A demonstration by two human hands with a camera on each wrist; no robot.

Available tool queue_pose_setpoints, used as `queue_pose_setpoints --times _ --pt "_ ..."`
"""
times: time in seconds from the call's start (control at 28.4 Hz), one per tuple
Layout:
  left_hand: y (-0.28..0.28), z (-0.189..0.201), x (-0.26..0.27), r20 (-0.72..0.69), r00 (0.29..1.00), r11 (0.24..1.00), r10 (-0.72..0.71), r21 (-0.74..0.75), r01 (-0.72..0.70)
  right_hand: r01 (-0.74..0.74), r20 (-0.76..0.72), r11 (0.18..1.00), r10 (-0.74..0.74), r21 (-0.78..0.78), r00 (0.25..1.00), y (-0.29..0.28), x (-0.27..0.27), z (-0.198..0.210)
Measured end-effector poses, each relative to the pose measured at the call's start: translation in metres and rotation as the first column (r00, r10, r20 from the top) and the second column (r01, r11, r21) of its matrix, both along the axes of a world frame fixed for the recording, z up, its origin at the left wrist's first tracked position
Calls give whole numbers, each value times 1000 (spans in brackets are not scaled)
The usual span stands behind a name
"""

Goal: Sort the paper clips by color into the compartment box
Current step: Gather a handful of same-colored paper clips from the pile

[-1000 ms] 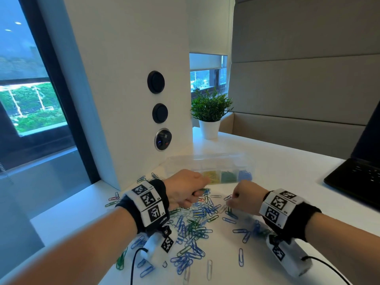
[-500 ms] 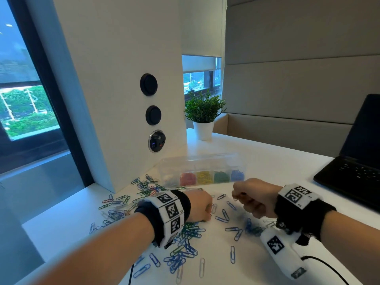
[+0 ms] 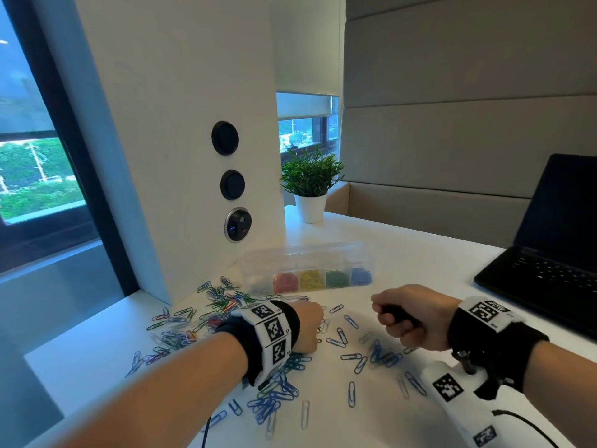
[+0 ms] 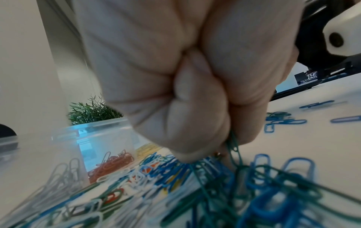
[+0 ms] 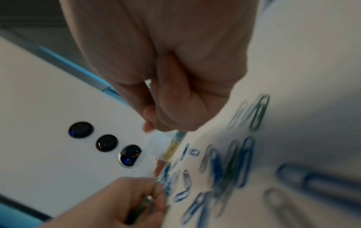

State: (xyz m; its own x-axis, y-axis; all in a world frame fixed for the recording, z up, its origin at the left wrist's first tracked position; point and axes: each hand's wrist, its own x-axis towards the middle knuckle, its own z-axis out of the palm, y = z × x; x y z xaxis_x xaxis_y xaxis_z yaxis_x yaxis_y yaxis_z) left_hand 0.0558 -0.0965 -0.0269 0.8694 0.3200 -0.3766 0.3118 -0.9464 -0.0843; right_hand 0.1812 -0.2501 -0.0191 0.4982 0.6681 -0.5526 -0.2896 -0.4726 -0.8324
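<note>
The clear compartment box [image 3: 307, 253] stands at the back of the white table, holding white, red, yellow, green and blue clips in separate cells. Loose paper clips [image 3: 277, 396], mostly blue and green, lie scattered in front of it. My left hand [image 3: 310, 324] is a fist low on the pile. In the left wrist view its fingertips [image 4: 220, 148] pinch a bunch of green clips [image 4: 233, 145]. My right hand [image 3: 397, 315] hovers above the table to the right, fingers curled round a dark bundle that looks like clips. The right wrist view [image 5: 156, 121] is blurred.
A white pillar with round sockets [image 3: 232, 185] rises just left of the box. A potted plant [image 3: 310, 185] stands behind it. An open black laptop [image 3: 549, 253] sits at the right. More mixed clips [image 3: 219, 302] lie by the pillar's foot. The table edge [image 3: 80, 328] is at left.
My left hand has drawn back from beside the box down onto the pile. My right hand has lifted off the table and moved right, still curled.
</note>
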Motion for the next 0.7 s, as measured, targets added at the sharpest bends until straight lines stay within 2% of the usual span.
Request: queue_pose_setpoints --times 0.07,0.11,0.18,0.25,0.28,0.35,0.46,0.56,0.7 --pt "0 -1 0 -8 1000 1000 0 3 0 -63 220 992 86 -111 972 -2 0 -2" --pt "2 -1 1 -13 1000 1000 -1 1 1 -114 359 974 180 -197 916 -3 -1 -2" --pt "4 -2 1 -31 1000 1000 -1 1 1 -184 596 904 397 -386 698 -4 -4 -2" --pt "5 -3 1 -42 999 1000 -4 -3 4 -208 702 853 513 -478 494 -3 -7 -1" --pt "6 -3 0 -39 999 1000 -2 -16 1 -221 718 831 553 -510 423 -2 -7 -1" --pt "9 -1 -2 -11 1000 997 13 -78 -14 -241 716 788 615 -567 330 -1 -9 -1" --pt "18 7 -5 66 996 969 54 -245 -36 -268 690 736 676 -621 259 1 -11 -3" --pt "25 16 -10 122 978 885 166 -457 -93 -284 678 703 708 -652 196 3 -13 -7" --pt "27 21 -17 145 945 745 294 -654 -131 -290 662 666 739 -688 128 3 -18 -5"
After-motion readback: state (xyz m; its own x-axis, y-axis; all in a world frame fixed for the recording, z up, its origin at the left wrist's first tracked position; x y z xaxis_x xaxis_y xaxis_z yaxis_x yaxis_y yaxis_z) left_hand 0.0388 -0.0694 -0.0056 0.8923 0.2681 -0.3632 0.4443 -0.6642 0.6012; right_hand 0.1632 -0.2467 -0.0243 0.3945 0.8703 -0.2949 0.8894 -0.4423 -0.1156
